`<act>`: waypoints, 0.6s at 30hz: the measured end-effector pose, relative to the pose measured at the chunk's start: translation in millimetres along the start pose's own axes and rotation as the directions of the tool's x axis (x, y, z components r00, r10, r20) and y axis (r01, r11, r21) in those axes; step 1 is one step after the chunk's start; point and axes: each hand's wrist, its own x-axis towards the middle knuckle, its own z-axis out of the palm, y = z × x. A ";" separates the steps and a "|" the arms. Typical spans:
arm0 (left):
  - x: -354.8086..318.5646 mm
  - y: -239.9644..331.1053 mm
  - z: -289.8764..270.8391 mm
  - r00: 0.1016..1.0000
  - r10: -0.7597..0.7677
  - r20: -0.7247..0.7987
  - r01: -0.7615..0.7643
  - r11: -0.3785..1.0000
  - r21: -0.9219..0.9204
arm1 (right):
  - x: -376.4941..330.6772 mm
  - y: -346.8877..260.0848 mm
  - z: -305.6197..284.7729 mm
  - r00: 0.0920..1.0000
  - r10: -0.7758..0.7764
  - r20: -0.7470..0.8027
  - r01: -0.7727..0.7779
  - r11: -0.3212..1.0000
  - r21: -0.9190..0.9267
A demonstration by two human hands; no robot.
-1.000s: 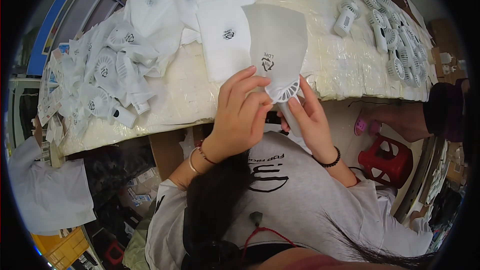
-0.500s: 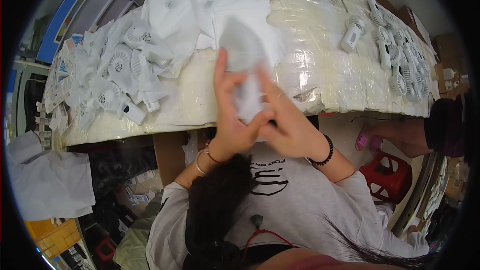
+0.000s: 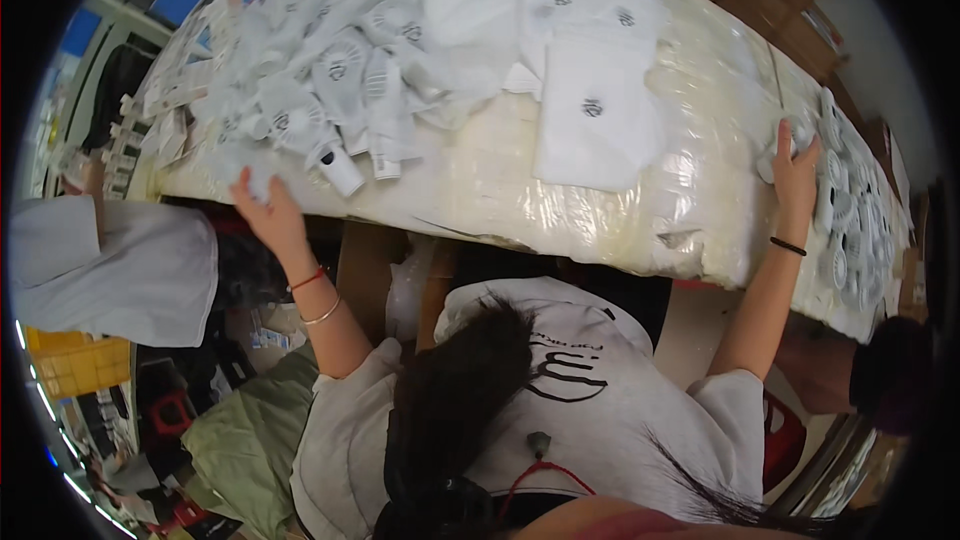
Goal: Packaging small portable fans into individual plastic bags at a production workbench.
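At the right of the table, my right hand [image 3: 796, 180] has its fingers around a white handheld fan [image 3: 768, 164], which it partly covers. Over at the left front edge, my left hand [image 3: 270, 218] is spread and holds nothing. Just beyond its fingertips, at the near side of a heap of fans in translucent white bags [image 3: 338, 70], lies a blurred bagged fan [image 3: 250, 178]. One fan [image 3: 340, 172] there pokes its handle out of its bag. Flat white bags [image 3: 598, 130] with a dark print lie stacked in the middle.
Several unbagged white fans [image 3: 848, 205] are grouped at the table's right end. Small boxes [image 3: 178, 90] sit at the far left. The table [image 3: 480, 175] is wrapped in clear film. A yellow crate [image 3: 75, 360] and a red stool [image 3: 783, 440] stand below table level.
My hands have parted from a bagged fan held in the middle. The left went to the heap and is now off the fan; the right reached a bare fan. The view has shifted.
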 end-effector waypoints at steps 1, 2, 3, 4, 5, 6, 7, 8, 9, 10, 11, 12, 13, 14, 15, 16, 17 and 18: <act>6.3 -27.4 -2.2 0.990 0.135 0.038 -0.138 0.986 0.089 | -1.4 -2.7 1.2 1.000 -0.017 0.010 0.017 1.000 0.012; 13.1 -53.2 -4.3 0.960 0.263 0.093 -0.276 0.946 0.171 | -2.1 -2.6 3.0 0.998 -0.057 0.039 0.058 0.998 -0.025; 20.8 -47.5 -0.7 0.961 0.261 0.091 -0.273 0.948 0.165 | -0.5 1.8 1.0 0.995 -0.084 0.056 0.088 0.993 -0.074; 27.8 -40.0 4.4 0.984 0.129 0.125 -0.136 0.990 0.043 | 0.4 7.1 -2.4 0.992 -0.106 0.071 0.114 0.986 -0.125; 31.6 -30.8 8.9 0.984 0.003 0.179 0.011 0.997 -0.076 | 1.0 13.9 -7.0 0.989 -0.122 0.086 0.136 0.974 -0.179; 31.6 -23.5 11.8 0.982 0.007 0.188 0.007 0.997 -0.077 | -9.7 7.7 -17.1 0.982 -0.086 0.170 0.101 0.992 -0.082; 30.2 -16.8 10.9 0.990 0.059 0.129 -0.064 0.998 0.031 | -26.3 -7.6 -27.4 0.964 -0.066 0.257 0.063 0.998 0.017; 27.0 -11.9 12.6 0.991 0.113 0.075 -0.122 0.982 0.142 | -41.7 -15.9 -24.1 0.964 -0.067 0.259 0.065 0.998 0.015; 22.6 -4.4 15.1 0.985 0.173 0.029 -0.175 0.952 0.253 | -57.1 -21.5 -18.1 0.956 -0.074 0.283 -0.072 0.877 0.475; 17.0 4.3 23.4 0.972 0.233 -0.003 -0.218 0.912 0.347 | -68.8 -26.3 -15.6 0.954 -0.085 0.287 -0.195 0.551 0.811; -0.3 31.4 37.0 0.929 0.365 -0.056 -0.347 0.914 0.210 | -73.7 -22.5 -17.5 0.900 -0.162 0.405 -0.320 0.386 0.865; -23.4 65.4 42.0 0.867 0.478 -0.140 -0.468 0.878 0.097 | -77.5 -23.9 -15.1 0.820 -0.280 0.499 -0.457 0.204 0.865; -42.5 97.4 57.3 0.868 0.480 -0.126 -0.475 0.877 0.069 | -87.1 -33.0 -13.2 0.808 -0.291 0.512 -0.498 0.129 0.858; -62.8 129.4 73.1 0.805 0.591 0.051 -0.579 0.801 -0.148 | -94.2 -36.9 -11.8 0.815 -0.304 0.493 -0.469 0.152 0.870; -84.2 151.9 86.4 0.686 0.702 0.193 -0.614 0.700 -0.364 | -99.5 -37.6 -8.4 0.814 -0.327 0.480 -0.448 0.173 0.877; -102.7 170.5 100.5 0.591 0.752 0.290 -0.590 0.649 -0.480 | -99.6 -33.4 -6.6 0.791 -0.331 0.515 -0.499 0.137 0.856; -118.6 188.1 115.2 0.478 0.798 0.368 -0.544 0.598 -0.589 | -98.8 -26.7 -3.9 0.767 -0.337 0.547 -0.548 0.100 0.830; -131.2 206.2 128.7 0.407 0.788 0.462 -0.455 0.614 -0.645 | -95.5 -21.3 -1.8 0.773 -0.328 0.543 -0.542 0.103 0.834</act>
